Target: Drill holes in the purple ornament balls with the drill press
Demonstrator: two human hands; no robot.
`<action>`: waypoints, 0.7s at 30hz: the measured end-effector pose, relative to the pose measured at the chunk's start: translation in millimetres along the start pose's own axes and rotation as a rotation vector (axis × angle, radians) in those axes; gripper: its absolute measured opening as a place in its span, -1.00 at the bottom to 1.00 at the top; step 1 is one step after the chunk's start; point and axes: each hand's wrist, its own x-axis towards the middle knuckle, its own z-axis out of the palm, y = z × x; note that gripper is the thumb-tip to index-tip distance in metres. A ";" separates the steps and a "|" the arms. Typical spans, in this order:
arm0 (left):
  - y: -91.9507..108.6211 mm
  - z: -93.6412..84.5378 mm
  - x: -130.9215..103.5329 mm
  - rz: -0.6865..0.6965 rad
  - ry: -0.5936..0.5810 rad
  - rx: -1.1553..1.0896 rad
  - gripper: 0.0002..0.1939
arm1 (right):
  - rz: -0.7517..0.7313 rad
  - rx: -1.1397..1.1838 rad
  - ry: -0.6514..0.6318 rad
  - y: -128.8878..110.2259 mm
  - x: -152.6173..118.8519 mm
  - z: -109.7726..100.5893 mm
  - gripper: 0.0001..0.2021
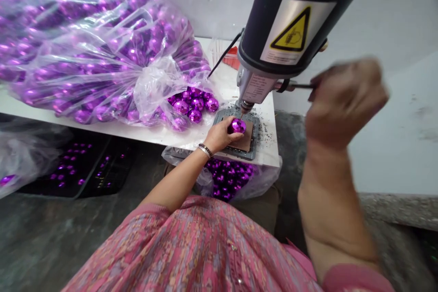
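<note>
My left hand [220, 136] grips a shiny purple faceted ball [238, 126] between thumb and fingers. The ball rests over a brown board [247, 139] on the grey base [253, 149] of a drill press [262, 82]. Just above the ball is the chuck [245, 106] with its bit; whether the bit touches the ball I cannot tell. My right hand [347, 100], slightly blurred, is closed around the end of the press's feed lever [301, 86].
A big clear bag [102, 54] of purple balls covers the table's left, with loose balls [195, 105] at its mouth. Dark shavings surround the base. A lined container [232, 178] of balls stands below the table edge [270, 157]. A black cable [226, 54] runs behind the press.
</note>
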 end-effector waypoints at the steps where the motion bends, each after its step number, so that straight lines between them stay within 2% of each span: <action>1: 0.4 0.4 -0.1 0.008 0.002 -0.003 -0.43 | 0.042 0.005 -0.043 -5.9 20.0 -1.0 -0.60; 2: 1.1 0.4 -0.8 0.020 0.003 -0.010 -0.46 | 0.112 0.020 -0.104 -10.7 37.6 -0.9 -0.64; 3: 1.9 -0.1 -2.3 0.035 0.003 -0.021 -0.48 | 0.244 0.043 -0.180 -14.3 51.6 0.3 -0.64; 6: 4.2 -5.3 -13.0 0.091 -0.016 -0.053 -0.51 | 0.399 0.127 -0.176 -18.6 70.5 6.0 -0.65; 8: 5.0 -10.8 -24.6 0.137 -0.084 -0.054 -0.46 | 0.399 0.152 -0.162 -18.3 69.3 8.6 -0.66; 12: 3.8 -20.5 -47.6 0.244 -0.350 -0.010 -0.33 | 0.389 0.192 -0.174 -16.4 61.5 9.1 -0.67; 14: 1.8 -24.6 -52.8 0.254 -0.396 -0.011 -0.27 | 0.362 0.223 -0.148 -15.4 59.8 8.6 -0.67; 17: -4.1 -37.6 -47.0 0.187 -0.285 0.019 -0.35 | 0.364 0.236 -0.132 -13.1 58.7 7.9 -0.70; 20: -14.2 -65.6 -26.9 0.073 0.009 0.205 -0.63 | 0.412 0.245 -0.145 -9.8 58.0 7.0 -0.69; 21: -18.3 -77.4 -18.9 0.027 0.129 0.292 -0.65 | 0.416 0.256 -0.146 -8.7 57.8 6.8 -0.67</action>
